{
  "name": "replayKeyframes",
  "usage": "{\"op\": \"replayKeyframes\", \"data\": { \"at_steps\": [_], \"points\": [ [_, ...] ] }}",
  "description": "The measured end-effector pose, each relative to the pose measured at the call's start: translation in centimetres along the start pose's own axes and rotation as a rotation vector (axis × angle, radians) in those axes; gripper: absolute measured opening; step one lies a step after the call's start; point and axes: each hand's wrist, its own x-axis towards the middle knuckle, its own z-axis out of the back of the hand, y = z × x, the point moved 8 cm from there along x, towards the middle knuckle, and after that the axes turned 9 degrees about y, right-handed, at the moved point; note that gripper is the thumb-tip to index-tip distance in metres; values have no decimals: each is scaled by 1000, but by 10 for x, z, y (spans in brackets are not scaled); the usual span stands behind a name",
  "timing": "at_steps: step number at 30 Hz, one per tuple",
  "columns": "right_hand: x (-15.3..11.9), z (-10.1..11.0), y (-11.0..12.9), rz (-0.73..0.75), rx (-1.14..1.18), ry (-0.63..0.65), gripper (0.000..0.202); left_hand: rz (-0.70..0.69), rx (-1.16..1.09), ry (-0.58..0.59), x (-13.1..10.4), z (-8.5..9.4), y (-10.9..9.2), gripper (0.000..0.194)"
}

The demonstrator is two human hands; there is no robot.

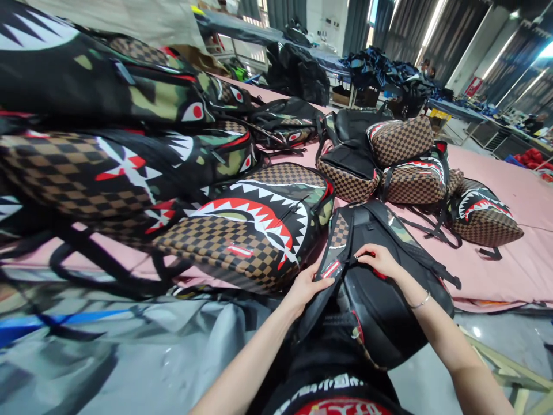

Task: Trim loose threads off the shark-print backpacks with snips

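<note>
Black backpack (374,305) lies straps-up at near edge of pink desk (488,167). Left hand (307,287): grip pinching its shoulder strap (339,233). Right hand (381,260): grip pinching a black piece (355,259) beside strap, too small to identify.

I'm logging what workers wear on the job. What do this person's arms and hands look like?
Both the left hand and right hand are ungloved, and the forearms are uncovered, with no sleeves in view. A thin silvery bangle circles the right wrist; no jewellery shows on the left.
</note>
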Motion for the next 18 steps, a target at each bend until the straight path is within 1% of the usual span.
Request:
{"op": "replayKeyframes", "data": {
  "at_steps": [5,9,18],
  "points": [
    [15,-4,5,9,-47,43,9,-8,59,4,0,4,-5,39],
    [21,-6,7,22,-52,73,8,-5,80,-6,0,6,-5,43],
    [33,-7,23,150,-159,135,5,26,122,15,3,7,-2,50]
  ]
}}
